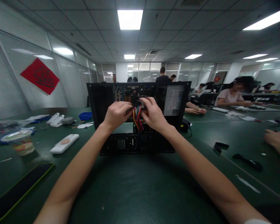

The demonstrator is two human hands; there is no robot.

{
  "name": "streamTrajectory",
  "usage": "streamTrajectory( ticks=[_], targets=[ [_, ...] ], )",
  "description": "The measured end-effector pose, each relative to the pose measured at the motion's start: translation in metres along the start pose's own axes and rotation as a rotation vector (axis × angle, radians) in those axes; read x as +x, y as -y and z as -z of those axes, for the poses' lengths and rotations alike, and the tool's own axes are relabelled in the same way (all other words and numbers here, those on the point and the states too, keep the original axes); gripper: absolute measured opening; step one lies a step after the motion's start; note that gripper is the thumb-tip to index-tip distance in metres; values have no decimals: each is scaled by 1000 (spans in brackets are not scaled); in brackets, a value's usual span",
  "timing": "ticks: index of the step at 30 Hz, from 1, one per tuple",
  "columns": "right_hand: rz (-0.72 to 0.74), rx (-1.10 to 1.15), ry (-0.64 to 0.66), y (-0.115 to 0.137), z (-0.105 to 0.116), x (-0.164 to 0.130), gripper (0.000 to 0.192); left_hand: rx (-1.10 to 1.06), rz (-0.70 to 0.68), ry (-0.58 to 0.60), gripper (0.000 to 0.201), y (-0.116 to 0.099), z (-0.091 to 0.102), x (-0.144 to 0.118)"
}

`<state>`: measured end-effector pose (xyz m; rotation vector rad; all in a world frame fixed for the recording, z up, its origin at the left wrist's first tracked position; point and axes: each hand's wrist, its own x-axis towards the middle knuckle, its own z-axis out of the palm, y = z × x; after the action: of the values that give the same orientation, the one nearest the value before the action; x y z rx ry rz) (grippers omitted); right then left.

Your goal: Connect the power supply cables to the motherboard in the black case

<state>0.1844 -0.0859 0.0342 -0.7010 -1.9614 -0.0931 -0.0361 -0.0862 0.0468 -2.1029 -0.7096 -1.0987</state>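
A black computer case (137,145) lies open toward me on the table, with a dark motherboard (123,90) inside. From its middle hangs a power cable (137,119) of red, yellow, black and teal wires, its dark connector partly hidden at the top. My left hand (118,115) is closed, thumb and fingers pinched at the left edge of the cable. On the other side, my right hand (154,115) curls its fingers around the connector end, thumb beside the wires. To its right sits the silver power supply (175,98) with a label.
Left on the green table (140,186) are a phone (21,189), a white device (64,143), a plastic cup (22,143) and a blue tray (85,116). On the right lie a black cable (247,161) and another person's hand (276,140). Several people sit farther back.
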Motion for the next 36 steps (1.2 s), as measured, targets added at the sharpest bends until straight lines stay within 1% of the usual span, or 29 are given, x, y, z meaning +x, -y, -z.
streamTrajectory(
  ticks=[1, 2, 4, 7, 9, 12, 14, 15, 17, 21, 27, 31, 36],
  targets=[
    [69, -124, 13, -2, -3, -2, 38, -15, 16, 33, 17, 0, -5, -2],
    [109, -226, 63, -5, -5, -4, 38, -33, 34, 78, 17, -1, -11, -5],
    [109, -370, 192, -12, -11, -8, 36, -80, 81, 184, 17, -2, -24, -10],
    [-5, -488, 349, -30, -18, -15, 31, -157, 164, 351, 21, -1, -49, -14],
    [-96, -522, 414, -46, -21, -20, 28, -164, 183, 486, 21, 3, -66, -11],
    [-175, -518, 451, -65, -22, -25, 24, -123, 185, 669, 20, 9, -87, -3],
    [-207, -507, 477, -73, -22, -27, 21, -64, 147, 754, 20, 11, -96, 0],
    [-221, -506, 493, -75, -23, -27, 21, -25, 121, 778, 20, 12, -99, 1],
    [-248, -506, 522, -77, -25, -28, 21, 34, 79, 794, 20, 13, -102, -2],
    [-264, -493, 550, -76, -29, -28, 22, 52, 128, 783, 22, 14, -102, -10],
    [-265, -489, 561, -79, -30, -29, 23, 76, 105, 824, 20, 9, -97, -6],
    [-261, -487, 570, -79, -30, -29, 24, 60, 121, 800, 20, 9, -97, -6],
    [-255, -490, 580, -75, -28, -29, 23, 50, 120, 771, 21, 14, -102, -12]
  ],
)
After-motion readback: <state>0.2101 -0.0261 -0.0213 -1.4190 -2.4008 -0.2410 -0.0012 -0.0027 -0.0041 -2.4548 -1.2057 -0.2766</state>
